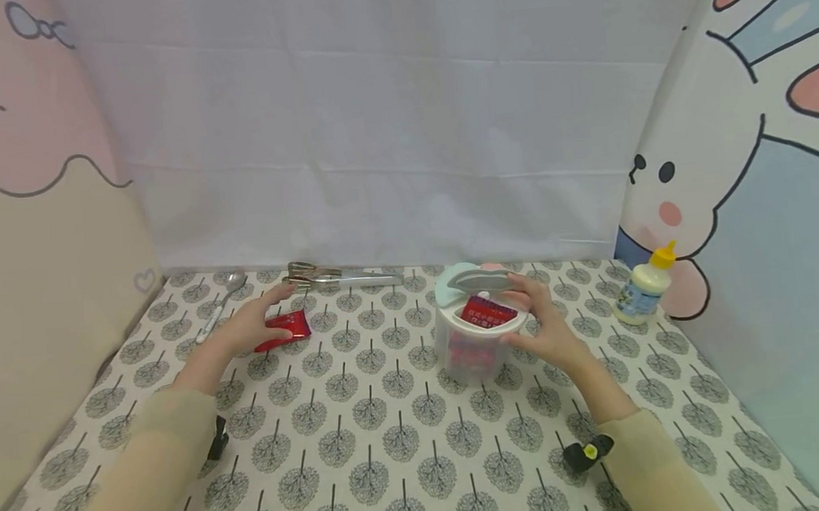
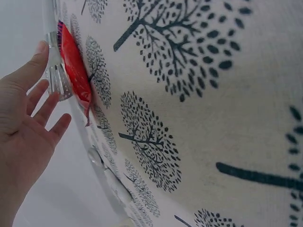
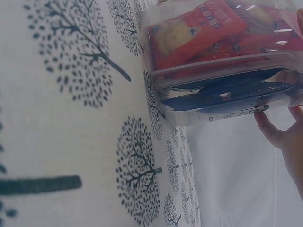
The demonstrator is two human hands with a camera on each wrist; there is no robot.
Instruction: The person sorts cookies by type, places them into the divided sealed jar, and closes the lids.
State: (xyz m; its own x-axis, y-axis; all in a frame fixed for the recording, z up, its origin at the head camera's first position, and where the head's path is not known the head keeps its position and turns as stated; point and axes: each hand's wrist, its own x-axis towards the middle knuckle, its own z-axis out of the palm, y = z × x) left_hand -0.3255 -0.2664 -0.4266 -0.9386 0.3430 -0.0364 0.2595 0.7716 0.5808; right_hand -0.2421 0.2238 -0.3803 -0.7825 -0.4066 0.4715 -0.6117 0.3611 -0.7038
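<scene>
A red snack packet [image 1: 285, 329] lies on the patterned cloth, just beside my left hand [image 1: 250, 324]. The left hand's fingers are spread, and in the left wrist view the packet [image 2: 75, 66] is apart from the palm with nothing in the grasp. My right hand [image 1: 548, 329] holds the side of a clear plastic container [image 1: 471, 355], thumb near its front rim and fingers by the raised lid flap [image 1: 484, 282]. Another red packet [image 1: 488, 311] pokes up through the opening. Red and dark blue packets show through the wall in the right wrist view.
Metal tongs [image 1: 354, 279] lie along the back edge of the table, with a spoon [image 1: 221, 302] at the back left. A glue bottle with a yellow cap [image 1: 643, 289] stands at the right. White curtain and printed cloth walls enclose the table.
</scene>
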